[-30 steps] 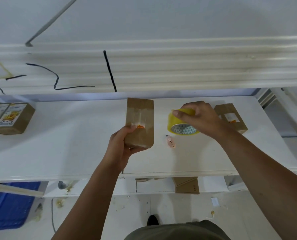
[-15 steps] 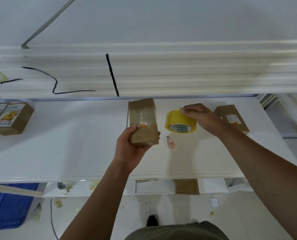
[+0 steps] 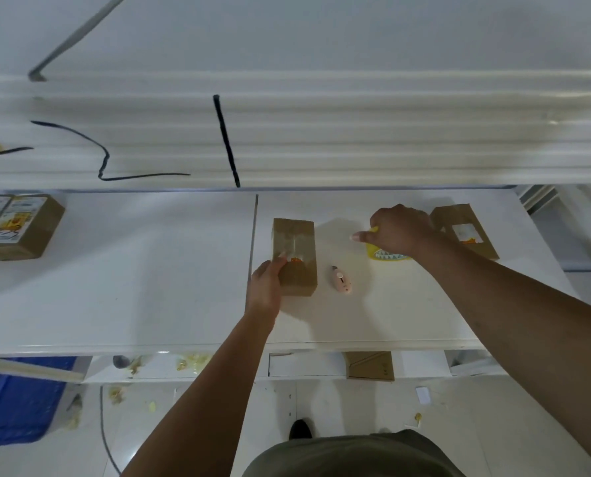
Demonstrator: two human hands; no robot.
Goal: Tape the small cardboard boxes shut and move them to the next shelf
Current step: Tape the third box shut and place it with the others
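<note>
Small brown cardboard box (image 3: 294, 256) now down mid-frame, my left hand (image 3: 266, 287) gripping it; right hand (image 3: 399, 230) clutches yellow tape roll (image 3: 387, 255): sealing likely done.

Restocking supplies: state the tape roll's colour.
The tape roll is yellow; the head view shows it.

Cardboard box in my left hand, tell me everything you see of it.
The cardboard box is small, brown and oblong, with glossy clear tape along its top and an orange mark. It seems to lie flat on the white shelf, long side pointing away. The left hand grips its near left corner, thumb on top. A pink cutter lies right of it, apart.
</note>
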